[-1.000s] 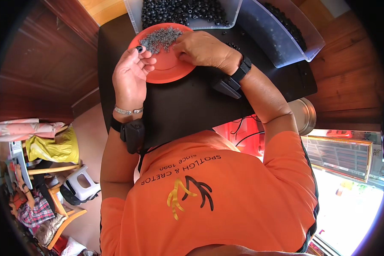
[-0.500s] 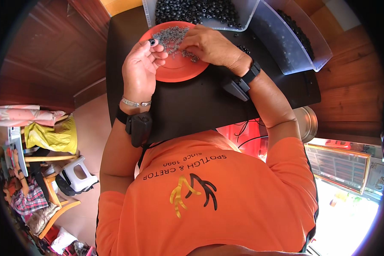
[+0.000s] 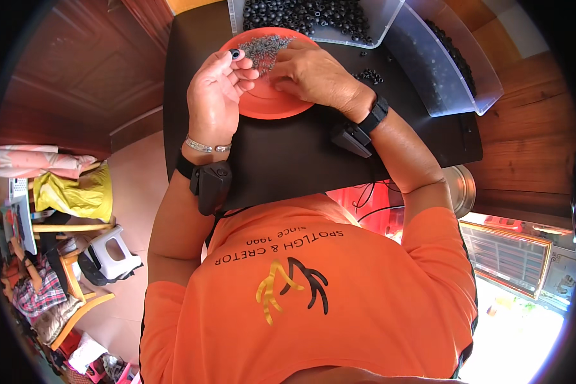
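My left hand (image 3: 212,93) is raised palm up at the left rim of a round orange-red plate (image 3: 272,107). Thumb and index finger pinch a small black ring-shaped piece (image 3: 235,54) with a hole through it; the other fingers curl loosely. Many tiny silvery-grey metal pieces (image 3: 261,51) lie spread over the far part of the plate. Above its right side, my right hand (image 3: 320,75) has its fingers bent down and drawn together. Whatever the right fingertips hold, if anything, is too small to make out.
Behind the plate stands a clear plastic bin (image 3: 382,29) with many black ring-shaped pieces (image 3: 301,16). A second translucent bin (image 3: 429,80) sits to its right. Several loose black pieces (image 3: 369,77) lie on the dark table (image 3: 288,157) beside my right wrist.
The view has shifted slightly, so the plate and bins sit a little further right. My right fingers have moved a little over the plate; the left hand keeps its pinch on the black piece.
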`<state>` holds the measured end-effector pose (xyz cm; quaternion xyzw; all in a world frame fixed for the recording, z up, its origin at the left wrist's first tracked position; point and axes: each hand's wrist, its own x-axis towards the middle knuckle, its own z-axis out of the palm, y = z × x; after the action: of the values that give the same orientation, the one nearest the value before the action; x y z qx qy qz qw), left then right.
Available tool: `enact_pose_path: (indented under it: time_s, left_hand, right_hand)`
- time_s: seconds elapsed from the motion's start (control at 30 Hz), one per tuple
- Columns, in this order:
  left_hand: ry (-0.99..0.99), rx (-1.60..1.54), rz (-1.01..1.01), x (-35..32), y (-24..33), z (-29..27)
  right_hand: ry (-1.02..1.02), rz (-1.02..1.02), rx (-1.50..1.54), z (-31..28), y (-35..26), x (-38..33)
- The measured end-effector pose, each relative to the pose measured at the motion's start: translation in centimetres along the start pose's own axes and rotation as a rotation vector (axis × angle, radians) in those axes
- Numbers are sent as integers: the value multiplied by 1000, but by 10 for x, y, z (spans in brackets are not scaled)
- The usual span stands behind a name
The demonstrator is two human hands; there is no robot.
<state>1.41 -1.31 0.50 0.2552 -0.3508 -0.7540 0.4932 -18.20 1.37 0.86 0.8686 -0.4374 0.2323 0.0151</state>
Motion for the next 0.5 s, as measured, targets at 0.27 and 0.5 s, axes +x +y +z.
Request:
enact_pose_path:
  time_s: [0.27,0.5]
  left_hand:
    - [-41,-1,-24,-2,-3,3]
    - [-254,26,-64,-8,-13,9]
  right_hand:
    - [94,15,-4,-4,9,1]
    - [247,322,1019,-27,-3,4]
